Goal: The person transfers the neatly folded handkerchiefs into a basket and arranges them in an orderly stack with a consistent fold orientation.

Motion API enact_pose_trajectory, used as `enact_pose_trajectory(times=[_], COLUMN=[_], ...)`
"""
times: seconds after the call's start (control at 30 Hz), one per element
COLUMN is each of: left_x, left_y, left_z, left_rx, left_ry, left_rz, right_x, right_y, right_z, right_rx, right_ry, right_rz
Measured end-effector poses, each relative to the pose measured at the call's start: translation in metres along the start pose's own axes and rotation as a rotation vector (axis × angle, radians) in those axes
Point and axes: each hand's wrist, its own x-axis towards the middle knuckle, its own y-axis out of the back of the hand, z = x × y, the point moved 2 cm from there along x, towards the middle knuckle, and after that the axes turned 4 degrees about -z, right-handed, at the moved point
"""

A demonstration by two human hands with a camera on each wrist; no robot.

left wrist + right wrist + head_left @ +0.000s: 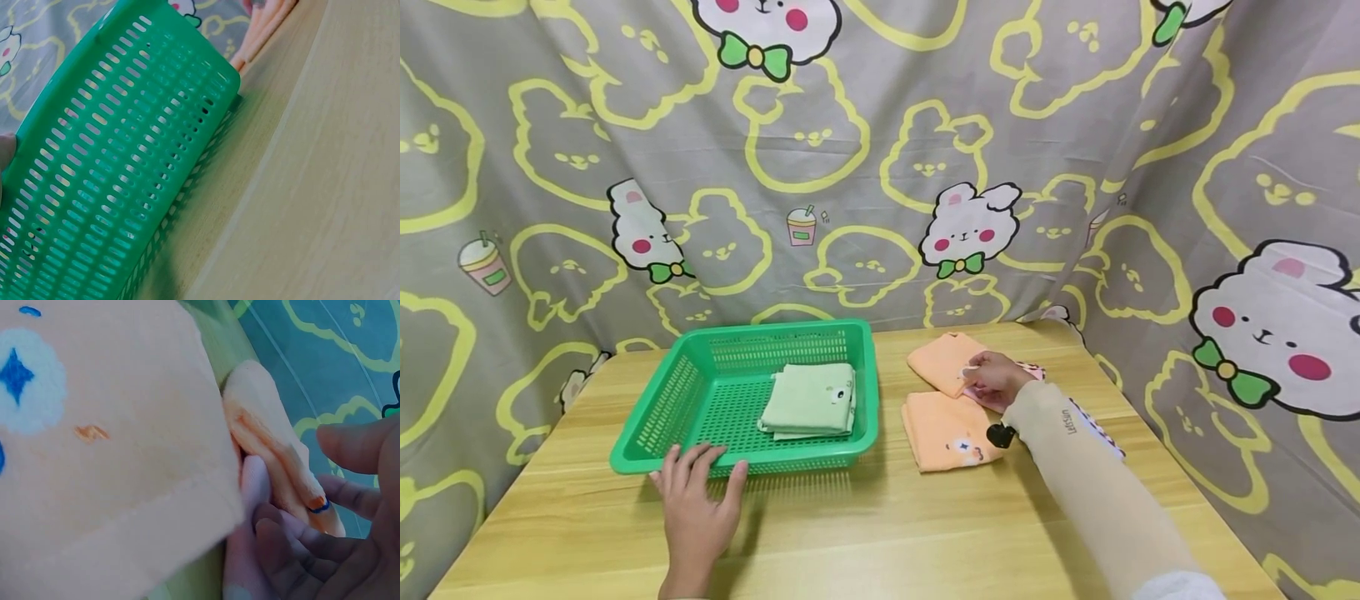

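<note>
The left hand [696,500] rests flat, fingers straight, against the near rim of the green basket [647,421]; the right hand [992,382] pinches the far orange cloth [942,362], another orange cloth [947,433] just nearer, both on the tabletop [880,533].

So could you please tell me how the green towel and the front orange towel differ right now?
The green towel lies inside the green basket; the front orange towel lies on the bare table, right of the basket. Nothing touches the green one, while the left hand rests at the basket's front rim; the right hand grips the rear orange towel just behind the front one. Both are folded flat, with a small cartoon print.
</note>
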Motion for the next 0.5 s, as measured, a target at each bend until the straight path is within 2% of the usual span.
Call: enact_pose_trajectory(times=[0.33, 0.5], left_x=[0.0007, -0.0001], left_y=[0.0008, 0.0006], left_z=[0.0013, 0.0013], left_rx=[0.004, -0.001], left_ry=[-0.002, -0.003], left_rz=[0.0, -0.001], right_x=[0.0011, -0.0009], right_y=[-0.0051, -0.0079], right_z=[-0.0039, -0.006], right_rx=[0.105, 0.217], right_ry=[0.047, 0.006], right_rz=[0.087, 0.146])
